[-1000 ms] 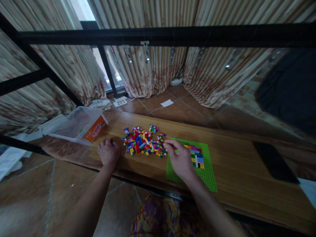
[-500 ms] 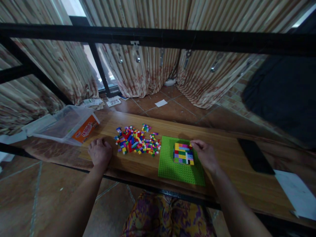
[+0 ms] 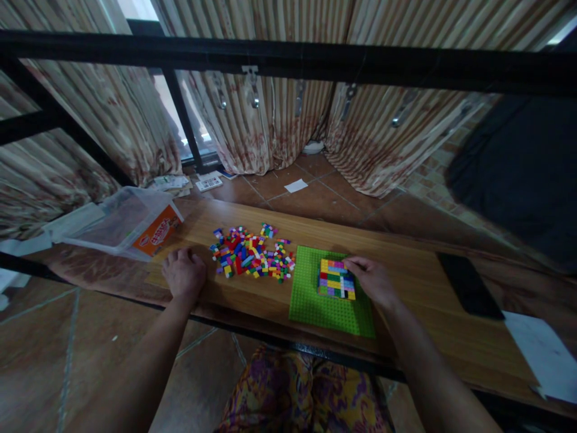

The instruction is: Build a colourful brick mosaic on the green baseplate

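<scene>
A flat block of multicoloured toy bricks (image 3: 336,279) sits on a green studded baseplate (image 3: 311,313). My right hand (image 3: 372,278) reaches in from the right, thumb and forefinger pinched together at the block's far right corner. Whatever is between those fingertips is too small or hidden to make out. To the left of the baseplate lies a loose pile of small colourful bricks (image 3: 250,255). My left hand (image 3: 184,273) rests on the wooden board, left of the pile, with its fingers curled in and nothing seen in them.
A clear plastic bin (image 3: 130,210) with an orange label stands at the board's left end. Toward the right lie a black phone-like slab (image 3: 469,285) and a white paper (image 3: 541,349). A dark metal rail (image 3: 288,57) crosses beyond the wooden board (image 3: 415,288), before striped curtains.
My right fingertips have shifted slightly left onto the block's far right corner. The left hand stays resting in place. The whole view has tilted a little.
</scene>
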A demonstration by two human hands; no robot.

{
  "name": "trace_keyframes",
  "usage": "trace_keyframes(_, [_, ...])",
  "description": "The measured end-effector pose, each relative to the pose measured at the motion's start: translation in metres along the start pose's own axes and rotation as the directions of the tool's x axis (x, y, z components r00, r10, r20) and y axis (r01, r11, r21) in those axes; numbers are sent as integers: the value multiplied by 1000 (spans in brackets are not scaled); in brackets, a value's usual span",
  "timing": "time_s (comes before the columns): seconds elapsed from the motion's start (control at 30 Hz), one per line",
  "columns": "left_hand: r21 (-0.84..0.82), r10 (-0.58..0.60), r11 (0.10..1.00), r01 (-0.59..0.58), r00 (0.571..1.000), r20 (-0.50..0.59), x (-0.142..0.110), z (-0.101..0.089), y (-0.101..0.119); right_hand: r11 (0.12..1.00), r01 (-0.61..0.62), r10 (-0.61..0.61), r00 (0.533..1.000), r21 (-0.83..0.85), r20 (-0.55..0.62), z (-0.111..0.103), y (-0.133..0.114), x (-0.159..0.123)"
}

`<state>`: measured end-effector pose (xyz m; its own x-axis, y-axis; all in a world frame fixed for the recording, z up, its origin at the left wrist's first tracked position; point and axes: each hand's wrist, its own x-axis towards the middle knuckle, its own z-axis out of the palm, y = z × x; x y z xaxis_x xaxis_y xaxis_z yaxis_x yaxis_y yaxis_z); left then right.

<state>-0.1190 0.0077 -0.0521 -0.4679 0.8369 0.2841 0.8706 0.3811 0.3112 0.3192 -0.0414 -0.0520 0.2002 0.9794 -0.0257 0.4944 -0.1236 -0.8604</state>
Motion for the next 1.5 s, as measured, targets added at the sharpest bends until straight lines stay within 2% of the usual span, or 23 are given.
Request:
trace_keyframes(0.33, [7,8,1000,-8,1000,2,0,0,0,996,-27,27,1000,84,6,2,-7,-3])
trace_keyframes(0.47, [20,11,1000,-11,1000,3,0,2,-1,997,1,-3,999,71,37,2,-4,-3])
trace_keyframes(0.63, [21,7,1000,-8,1000,8,-1,1,0,997,23,-24,1000,73,10,4,-2,-2])
trace_keyframes(0.83, [54,4,999,-6,1000,28,-1,-3,2,998,-16,13,999,58,46,0,-1,-1])
trace_keyframes(1.03, [35,19,999,-20,1000,23,-1,-4,1,991,-71,79,995,111,-68,0,-1,-3])
trace_keyframes(1.23, [47,3,999,-4,1000,17,0,-1,0,997,-56,58,998,53,-28,6,-4,-2])
trace_keyframes(1.5, [20,6,1000,-6,1000,13,0,-1,1,1000,-29,29,999,-1,-40,7,-10,-3])
